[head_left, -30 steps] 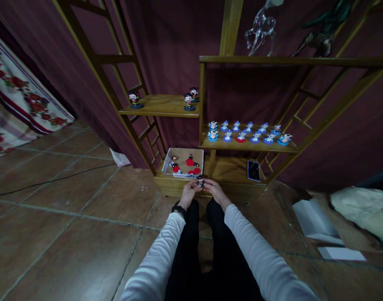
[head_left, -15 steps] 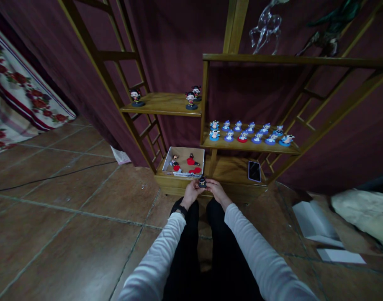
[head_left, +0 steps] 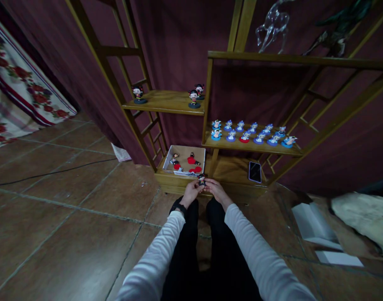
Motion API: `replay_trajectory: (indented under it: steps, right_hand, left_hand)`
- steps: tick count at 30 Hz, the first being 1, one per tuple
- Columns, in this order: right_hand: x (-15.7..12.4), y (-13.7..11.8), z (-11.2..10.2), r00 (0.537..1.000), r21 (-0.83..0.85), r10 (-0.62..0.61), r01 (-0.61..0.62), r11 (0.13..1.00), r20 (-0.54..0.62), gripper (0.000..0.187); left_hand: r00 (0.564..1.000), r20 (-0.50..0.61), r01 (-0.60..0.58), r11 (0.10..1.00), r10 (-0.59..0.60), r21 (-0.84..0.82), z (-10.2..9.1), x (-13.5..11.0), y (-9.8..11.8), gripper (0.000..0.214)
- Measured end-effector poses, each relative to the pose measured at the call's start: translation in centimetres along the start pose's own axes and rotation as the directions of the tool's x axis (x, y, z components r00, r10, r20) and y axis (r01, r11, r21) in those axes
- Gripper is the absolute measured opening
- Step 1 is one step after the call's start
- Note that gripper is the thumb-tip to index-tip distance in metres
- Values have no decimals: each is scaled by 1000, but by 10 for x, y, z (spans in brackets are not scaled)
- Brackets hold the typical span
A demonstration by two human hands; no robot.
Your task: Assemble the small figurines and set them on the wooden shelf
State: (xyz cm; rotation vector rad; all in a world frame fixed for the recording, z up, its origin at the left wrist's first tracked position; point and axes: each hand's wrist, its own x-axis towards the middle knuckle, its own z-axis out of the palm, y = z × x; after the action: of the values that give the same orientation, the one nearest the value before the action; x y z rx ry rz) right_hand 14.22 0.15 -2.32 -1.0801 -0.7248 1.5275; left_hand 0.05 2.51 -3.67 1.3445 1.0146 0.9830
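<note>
Between my two hands, just in front of the low shelf, is a small dark figurine (head_left: 201, 179) with black hair, held upright. My left hand (head_left: 191, 192) grips it from the left, fingers closed at its base. From the right, my right hand (head_left: 217, 190) closes its fingertips on the same figurine. Right behind it stands a shallow open cardboard box (head_left: 185, 149) with several figurine parts and red round bases (head_left: 191, 160) in it. Similar black-haired figurines (head_left: 194, 98) stand on the upper left shelf (head_left: 166, 102).
Several blue and purple figurines (head_left: 231, 135) line the right shelf, one with a red base (head_left: 244, 136). A phone (head_left: 254, 172) lies on the bottom board. A glass horse (head_left: 274, 26) stands on top. White boxes (head_left: 317, 225) and a cable (head_left: 53, 172) lie on the floor.
The figurine in my hands has tipped upright, its head and front now showing more clearly above my fingers. Both hands stay almost in place; the view has shifted slightly.
</note>
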Motion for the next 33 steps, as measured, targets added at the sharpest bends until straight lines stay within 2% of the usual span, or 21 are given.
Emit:
replay_trajectory:
  steps: [6, 13, 19, 24, 26, 30, 33]
  right_hand:
    - [0, 0, 0, 1000, 3, -8, 8, 1000, -12, 32]
    - [-1, 0, 0, 997, 28, -27, 29, 999, -75, 33]
    - [0, 0, 0, 995, 17, -37, 38, 999, -95, 34]
    - [3, 3, -1, 995, -14, -27, 25, 1000, -95, 33]
    - [4, 4, -1, 995, -33, -22, 19, 999, -94, 32]
    - [5, 5, -1, 995, -67, -10, 4, 998, -96, 29]
    - [5, 5, -2, 994, -66, -2, -5, 998, -110, 25]
  left_hand:
    - [999, -18, -49, 995, 51, 87, 1, -5, 7, 30]
    - [980, -95, -137, 937, 176, 322, 1, -10, 16, 34]
    - [980, 36, -177, 782, 194, 598, 1, -16, 23, 41]
    - [974, 140, -213, 496, 179, 842, 0, -18, 30, 36]
    - [972, 158, -218, 425, 172, 878, 0, -19, 32, 29]
    - [967, 195, -243, 354, 167, 903, 1, -20, 33, 28]
    - [960, 215, -267, 346, 180, 899, 3, -21, 33, 28]
